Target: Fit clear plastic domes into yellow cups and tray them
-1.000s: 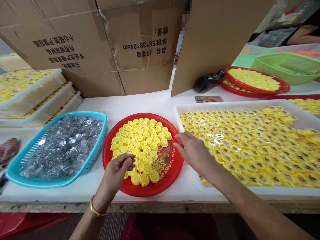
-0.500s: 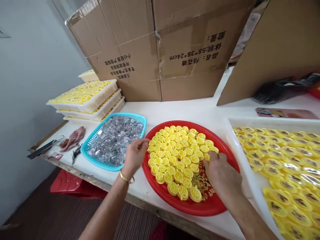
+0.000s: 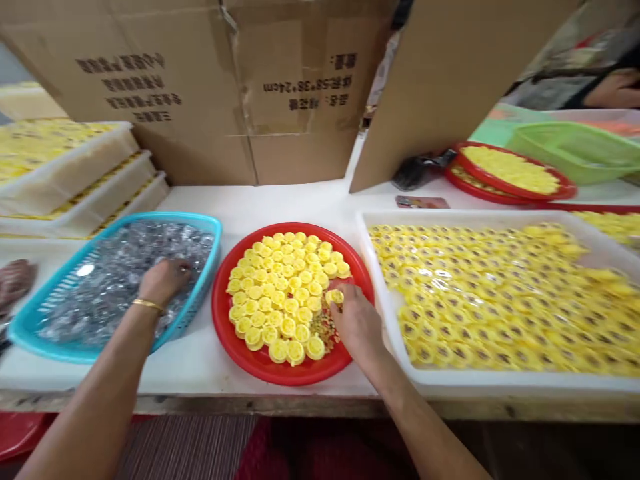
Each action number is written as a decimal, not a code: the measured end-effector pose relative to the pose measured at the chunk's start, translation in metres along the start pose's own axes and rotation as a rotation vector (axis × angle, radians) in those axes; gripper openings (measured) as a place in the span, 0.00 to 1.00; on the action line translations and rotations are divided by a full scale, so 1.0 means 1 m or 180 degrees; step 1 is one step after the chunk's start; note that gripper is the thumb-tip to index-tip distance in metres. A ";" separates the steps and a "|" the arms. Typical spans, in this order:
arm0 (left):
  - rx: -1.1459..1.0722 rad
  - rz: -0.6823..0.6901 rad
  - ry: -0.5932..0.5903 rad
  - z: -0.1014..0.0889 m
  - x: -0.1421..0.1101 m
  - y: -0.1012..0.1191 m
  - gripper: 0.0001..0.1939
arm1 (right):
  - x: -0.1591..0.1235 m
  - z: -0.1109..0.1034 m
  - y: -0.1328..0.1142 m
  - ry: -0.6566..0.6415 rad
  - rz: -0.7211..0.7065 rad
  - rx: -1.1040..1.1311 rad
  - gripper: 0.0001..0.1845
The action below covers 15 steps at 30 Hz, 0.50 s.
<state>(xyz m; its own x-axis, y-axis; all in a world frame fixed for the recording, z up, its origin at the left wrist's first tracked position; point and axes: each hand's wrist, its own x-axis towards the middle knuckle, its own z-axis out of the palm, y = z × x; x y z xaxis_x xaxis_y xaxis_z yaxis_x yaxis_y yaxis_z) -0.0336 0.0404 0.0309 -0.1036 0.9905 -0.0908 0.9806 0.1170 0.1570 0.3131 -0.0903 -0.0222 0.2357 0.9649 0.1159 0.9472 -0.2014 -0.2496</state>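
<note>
A round red tray (image 3: 240, 340) in front of me holds several small yellow cups packed side by side. My right hand (image 3: 355, 323) is closed on one yellow cup (image 3: 334, 297) at the tray's right side. To the left, a blue basket (image 3: 205, 230) is full of clear plastic lids (image 3: 115, 280). My left hand (image 3: 163, 279), with a gold bangle on the wrist, reaches into that basket with its fingers curled down among the lids; what they hold is hidden. A white tray (image 3: 450, 381) on the right holds rows of lidded yellow cups.
Cardboard boxes (image 3: 225, 87) stand along the back of the white table (image 3: 280, 200). Stacked white trays (image 3: 75, 180) of yellow cups sit at far left. At back right are red trays (image 3: 510, 170), a green basket (image 3: 575, 143) and another person's arm (image 3: 615, 87).
My left hand left the red tray's edge and went into the blue basket. My right hand took up a yellow cup from the tray. The camera swung back to the right.
</note>
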 end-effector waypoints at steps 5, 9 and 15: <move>0.0134 -0.0362 0.0158 -0.006 0.000 -0.008 0.12 | -0.011 -0.003 0.005 -0.0126 -0.0214 -0.0122 0.16; -0.0177 -0.0440 0.0378 -0.009 -0.008 -0.004 0.09 | -0.015 -0.012 0.004 -0.0060 -0.0322 -0.0287 0.14; -0.0524 -0.0467 0.0869 -0.006 -0.021 0.006 0.09 | -0.023 -0.020 0.005 -0.0003 -0.0813 -0.0582 0.13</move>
<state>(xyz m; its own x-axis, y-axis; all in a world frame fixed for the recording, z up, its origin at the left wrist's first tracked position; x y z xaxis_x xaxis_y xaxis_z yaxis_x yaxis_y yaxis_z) -0.0267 0.0204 0.0397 -0.3038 0.9426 0.1387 0.9144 0.2476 0.3202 0.3170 -0.1167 -0.0075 -0.0151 0.9883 0.1518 0.9992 0.0207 -0.0355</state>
